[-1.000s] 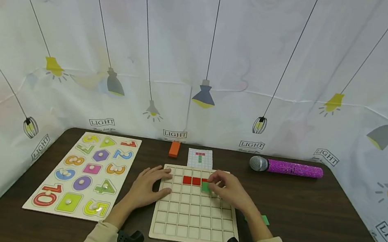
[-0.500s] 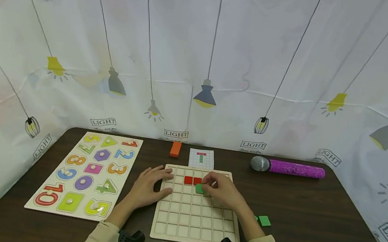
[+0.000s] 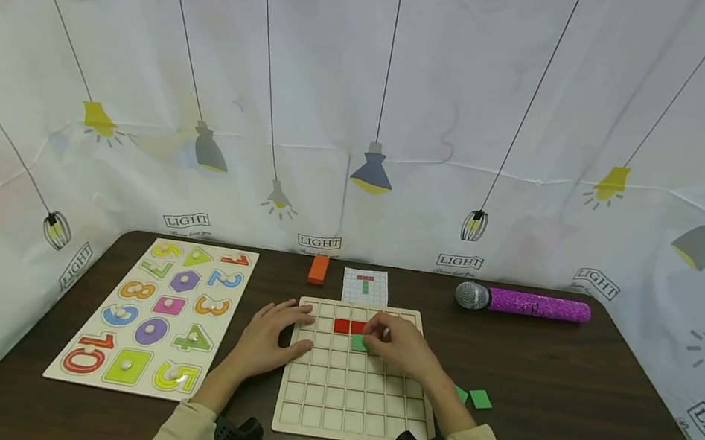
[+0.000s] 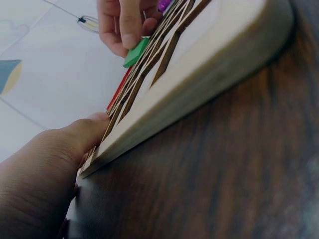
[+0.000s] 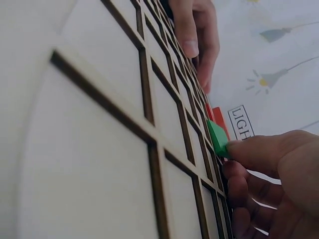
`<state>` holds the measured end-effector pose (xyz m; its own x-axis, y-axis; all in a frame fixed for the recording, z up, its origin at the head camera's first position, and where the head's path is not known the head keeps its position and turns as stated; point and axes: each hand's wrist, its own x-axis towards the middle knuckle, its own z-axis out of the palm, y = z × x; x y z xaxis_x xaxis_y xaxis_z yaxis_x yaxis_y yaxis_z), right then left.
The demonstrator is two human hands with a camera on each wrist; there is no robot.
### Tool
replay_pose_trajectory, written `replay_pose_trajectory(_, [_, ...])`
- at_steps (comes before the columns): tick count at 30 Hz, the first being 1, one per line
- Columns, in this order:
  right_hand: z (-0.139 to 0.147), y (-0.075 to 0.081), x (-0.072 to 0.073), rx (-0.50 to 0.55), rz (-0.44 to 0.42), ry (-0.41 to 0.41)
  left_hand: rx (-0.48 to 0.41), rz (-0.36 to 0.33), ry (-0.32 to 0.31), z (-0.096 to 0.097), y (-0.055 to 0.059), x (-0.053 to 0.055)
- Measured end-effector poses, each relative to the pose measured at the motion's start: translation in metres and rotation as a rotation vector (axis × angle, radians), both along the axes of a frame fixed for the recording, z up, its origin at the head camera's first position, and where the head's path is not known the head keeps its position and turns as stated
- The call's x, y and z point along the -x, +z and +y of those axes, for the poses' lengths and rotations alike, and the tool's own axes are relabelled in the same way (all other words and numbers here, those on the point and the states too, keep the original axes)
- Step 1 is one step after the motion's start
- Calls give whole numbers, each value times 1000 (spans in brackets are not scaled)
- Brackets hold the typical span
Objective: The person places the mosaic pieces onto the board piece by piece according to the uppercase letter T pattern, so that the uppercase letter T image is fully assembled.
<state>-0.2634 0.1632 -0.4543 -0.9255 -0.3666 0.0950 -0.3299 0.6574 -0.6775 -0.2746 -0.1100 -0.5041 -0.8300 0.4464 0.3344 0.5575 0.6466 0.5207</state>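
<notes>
Between thumb and fingers my right hand (image 3: pixel 401 346) pinches a green square tile (image 3: pixel 359 343). The tile is slightly tilted over the wooden grid board (image 3: pixel 290 424), just below a row of red square tiles (image 3: pixel 341 326); the hand covers the right end of that row. In the right wrist view the thumb lies against the edge of the green tile (image 5: pixel 217 138). My left hand (image 3: pixel 270 340) rests spread on the board's left edge, its thumb (image 4: pixel 87 130) on the rim in the left wrist view.
Two loose green tiles (image 3: pixel 480 399) lie right of the board, one partly behind the right forearm. Behind the board are a printed pattern card (image 3: pixel 352 294) and an orange block (image 3: pixel 317 270). A number puzzle (image 3: pixel 176 319) lies left, a purple microphone (image 3: pixel 536 306) back right.
My right hand has carried the green tile a little left, from below the third red tile to below the second. The left hand stays on the board's edge. Both loose green tiles show more.
</notes>
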Motion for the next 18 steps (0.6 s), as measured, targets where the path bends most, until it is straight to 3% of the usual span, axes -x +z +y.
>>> replay_pose_trajectory(18, [-6,0,-2,-61,42,-31,-3,4,8,0,-1,0])
